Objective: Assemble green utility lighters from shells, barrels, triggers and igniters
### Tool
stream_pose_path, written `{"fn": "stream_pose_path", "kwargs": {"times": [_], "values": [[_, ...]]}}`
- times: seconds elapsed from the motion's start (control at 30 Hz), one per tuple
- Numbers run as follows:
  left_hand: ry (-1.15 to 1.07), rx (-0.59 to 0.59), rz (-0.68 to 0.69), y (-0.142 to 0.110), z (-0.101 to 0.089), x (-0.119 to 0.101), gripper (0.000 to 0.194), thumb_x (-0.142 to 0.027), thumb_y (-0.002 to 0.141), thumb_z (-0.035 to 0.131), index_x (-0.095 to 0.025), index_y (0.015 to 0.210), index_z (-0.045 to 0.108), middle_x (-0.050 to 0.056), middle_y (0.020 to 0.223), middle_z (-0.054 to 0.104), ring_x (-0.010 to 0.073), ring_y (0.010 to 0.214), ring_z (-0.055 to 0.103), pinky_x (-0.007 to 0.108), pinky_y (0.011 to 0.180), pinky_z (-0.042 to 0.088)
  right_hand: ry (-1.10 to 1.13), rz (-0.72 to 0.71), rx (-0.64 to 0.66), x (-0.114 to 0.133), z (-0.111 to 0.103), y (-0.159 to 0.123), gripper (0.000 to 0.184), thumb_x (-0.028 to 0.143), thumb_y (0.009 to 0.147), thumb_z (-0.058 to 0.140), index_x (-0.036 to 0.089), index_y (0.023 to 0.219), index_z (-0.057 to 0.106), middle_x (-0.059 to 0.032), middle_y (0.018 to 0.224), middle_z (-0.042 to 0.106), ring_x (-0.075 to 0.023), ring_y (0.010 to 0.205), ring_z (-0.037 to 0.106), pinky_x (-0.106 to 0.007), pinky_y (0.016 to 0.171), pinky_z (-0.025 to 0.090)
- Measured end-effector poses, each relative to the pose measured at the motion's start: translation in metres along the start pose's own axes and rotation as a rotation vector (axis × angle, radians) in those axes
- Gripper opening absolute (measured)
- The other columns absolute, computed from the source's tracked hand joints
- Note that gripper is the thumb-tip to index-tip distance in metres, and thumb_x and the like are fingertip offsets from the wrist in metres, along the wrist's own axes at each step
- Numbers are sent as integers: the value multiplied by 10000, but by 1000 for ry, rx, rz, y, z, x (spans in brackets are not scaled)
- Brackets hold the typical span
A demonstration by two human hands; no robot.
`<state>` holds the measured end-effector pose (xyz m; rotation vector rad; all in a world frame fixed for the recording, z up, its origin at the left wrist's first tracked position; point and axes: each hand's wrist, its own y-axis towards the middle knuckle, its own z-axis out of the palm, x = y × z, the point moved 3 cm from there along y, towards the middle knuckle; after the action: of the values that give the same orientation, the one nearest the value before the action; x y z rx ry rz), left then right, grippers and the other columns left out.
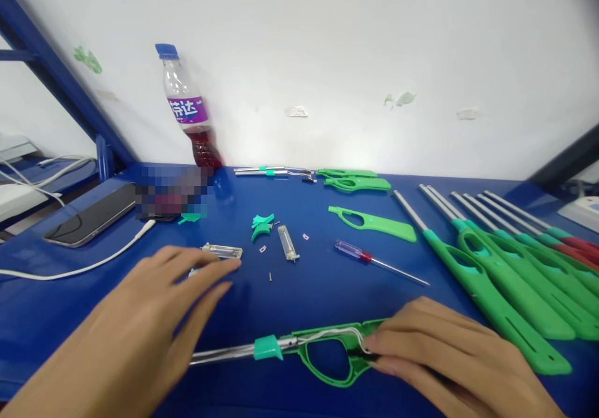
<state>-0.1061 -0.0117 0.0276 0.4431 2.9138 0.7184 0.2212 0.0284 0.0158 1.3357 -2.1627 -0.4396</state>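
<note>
My right hand (449, 355) is closed at the opened green shell (322, 375) of a long-nosed gas lighter, fingertips at the white wire (344, 331) and a black part inside it. Its metal tube (219, 356), with a teal collar (267, 347), points left. My left hand (163, 299) hangs over the blue table, fingers stretched and thumb apart. Just beyond its fingertips lies a clear fuel tank (225, 252), partly covered by them; whether they touch cannot be told. A second clear tank (287, 243), teal triggers (262, 226) and a small screw (270, 276) lie further in.
A purple-handled screwdriver (358, 251) lies at centre right. Several assembled lighters (500, 274) are lined up at right. Green shell halves (379, 223) and metal tubes (262, 171) lie toward the wall. A drink bottle (187, 106), phone (93, 215) and white cable (112, 257) are at left.
</note>
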Motion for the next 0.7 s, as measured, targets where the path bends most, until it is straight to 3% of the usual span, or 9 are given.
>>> {"fn": "stream_pose_path", "kwargs": {"times": [0.17, 0.33, 0.53, 0.7], "values": [[-7, 59, -3, 46, 0, 13, 358, -402, 1076, 449, -274, 1190, 764, 56, 1149, 761, 325, 1071, 691, 500, 913, 558, 22, -9, -18, 1, -2, 1, 134, 279, 1073, 635, 255, 1166, 728, 26, 972, 830, -116, 816, 792, -212, 813, 631], [40, 195, -50, 80, 20, 13, 371, -369, 1005, 506, -210, 1250, 734, 116, 1096, 769, 379, 1053, 691, 521, 856, 561, 3, -7, -20, 1, -3, -1, 122, 302, 1072, 640, 271, 1151, 728, 38, 970, 834, -126, 810, 796, -229, 853, 622], [34, 236, -89, 85, 38, 18, 475, -287, 948, 544, -248, 1411, 640, 48, 925, 777, 339, 863, 716, 449, 732, 546, -35, 8, -16, 1, 0, -3, 134, 306, 1086, 620, 268, 1190, 696, 56, 976, 827, -108, 811, 788, -222, 851, 602], [52, 152, -131, 76, 28, 23, 419, -329, 974, 478, -257, 1321, 700, 69, 988, 798, 341, 846, 742, 446, 698, 542, -4, 76, -10, 0, 1, 0, 131, 361, 1094, 611, 269, 1123, 700, 77, 934, 809, -78, 798, 770, -197, 817, 588]]}}
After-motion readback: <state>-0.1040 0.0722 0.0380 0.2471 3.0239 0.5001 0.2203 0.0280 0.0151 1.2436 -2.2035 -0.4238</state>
